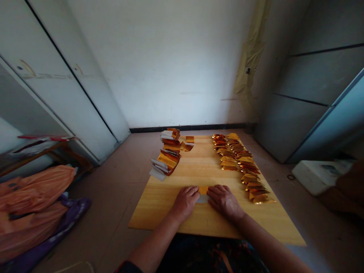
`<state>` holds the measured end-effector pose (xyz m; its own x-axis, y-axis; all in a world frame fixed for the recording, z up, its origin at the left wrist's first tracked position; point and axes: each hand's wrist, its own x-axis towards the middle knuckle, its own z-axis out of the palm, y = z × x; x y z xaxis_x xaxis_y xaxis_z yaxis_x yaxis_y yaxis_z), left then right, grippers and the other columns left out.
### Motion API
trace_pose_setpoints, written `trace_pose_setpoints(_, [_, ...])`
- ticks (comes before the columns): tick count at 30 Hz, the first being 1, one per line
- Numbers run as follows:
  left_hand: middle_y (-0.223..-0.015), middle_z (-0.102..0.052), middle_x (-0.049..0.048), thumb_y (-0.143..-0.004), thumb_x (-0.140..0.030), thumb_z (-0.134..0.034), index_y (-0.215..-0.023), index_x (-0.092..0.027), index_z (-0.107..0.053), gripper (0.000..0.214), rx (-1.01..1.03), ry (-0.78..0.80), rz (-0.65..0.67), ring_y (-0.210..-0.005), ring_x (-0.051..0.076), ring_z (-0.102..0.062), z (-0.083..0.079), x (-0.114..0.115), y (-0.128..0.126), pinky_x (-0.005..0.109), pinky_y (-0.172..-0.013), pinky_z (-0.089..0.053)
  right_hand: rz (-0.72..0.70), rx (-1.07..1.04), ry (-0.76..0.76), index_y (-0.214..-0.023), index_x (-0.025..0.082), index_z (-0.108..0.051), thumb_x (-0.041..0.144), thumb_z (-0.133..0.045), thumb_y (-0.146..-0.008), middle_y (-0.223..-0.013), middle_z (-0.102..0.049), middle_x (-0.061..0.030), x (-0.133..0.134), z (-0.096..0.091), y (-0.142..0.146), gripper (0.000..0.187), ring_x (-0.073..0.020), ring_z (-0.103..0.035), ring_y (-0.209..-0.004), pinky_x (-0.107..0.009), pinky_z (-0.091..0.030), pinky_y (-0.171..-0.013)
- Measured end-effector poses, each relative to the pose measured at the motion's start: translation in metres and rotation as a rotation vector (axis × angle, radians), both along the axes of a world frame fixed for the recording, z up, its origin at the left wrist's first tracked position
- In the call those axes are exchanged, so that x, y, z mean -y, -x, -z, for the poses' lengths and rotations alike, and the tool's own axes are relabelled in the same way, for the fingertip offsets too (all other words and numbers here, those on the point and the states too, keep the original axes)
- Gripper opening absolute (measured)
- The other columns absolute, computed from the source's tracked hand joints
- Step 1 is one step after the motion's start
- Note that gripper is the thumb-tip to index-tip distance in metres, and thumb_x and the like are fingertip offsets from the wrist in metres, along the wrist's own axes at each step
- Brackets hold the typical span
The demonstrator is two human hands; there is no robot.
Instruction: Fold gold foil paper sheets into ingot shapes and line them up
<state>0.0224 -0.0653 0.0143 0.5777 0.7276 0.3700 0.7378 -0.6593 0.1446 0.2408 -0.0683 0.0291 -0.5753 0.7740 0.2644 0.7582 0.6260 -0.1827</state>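
Note:
My left hand (186, 201) and my right hand (224, 201) rest on a yellow wooden board (159, 206), their fingertips pressing on a small folded piece of gold-and-silver foil paper (203, 193) between them. Far up the board on the left lies a loose heap of gold and silver paper sheets (169, 159), with a single gold piece (189, 139) beside it. A long row of folded gold foil pieces (239, 163) runs down the board's right side, its nearest end a little beyond my right hand.
White wardrobe doors (65, 79) stand at the left, with orange plastic bags (31, 204) and a purple bag (68, 222) on the tiled floor. A white box (318, 176) sits at the right beside a grey panel (307, 106). The back wall stands behind the board.

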Motion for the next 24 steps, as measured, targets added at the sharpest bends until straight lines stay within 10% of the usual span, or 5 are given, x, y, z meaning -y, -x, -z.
trace_pose_setpoints(24, [-0.125, -0.059, 0.0039, -0.082, -0.027, -0.058, -0.106, -0.028, -0.06, 0.024, 0.006, 0.163, -0.102, -0.121, 0.023, -0.048, -0.013, 0.007, -0.003, 0.057, -0.104, -0.023, 0.006, 0.026, 0.037, -0.124, 0.029, -0.055, 0.035, -0.049, -0.088, -0.129, -0.056, -0.0051, -0.005, -0.001, -0.019, 0.037, -0.0246, -0.043, -0.122, -0.042, -0.029, -0.098])
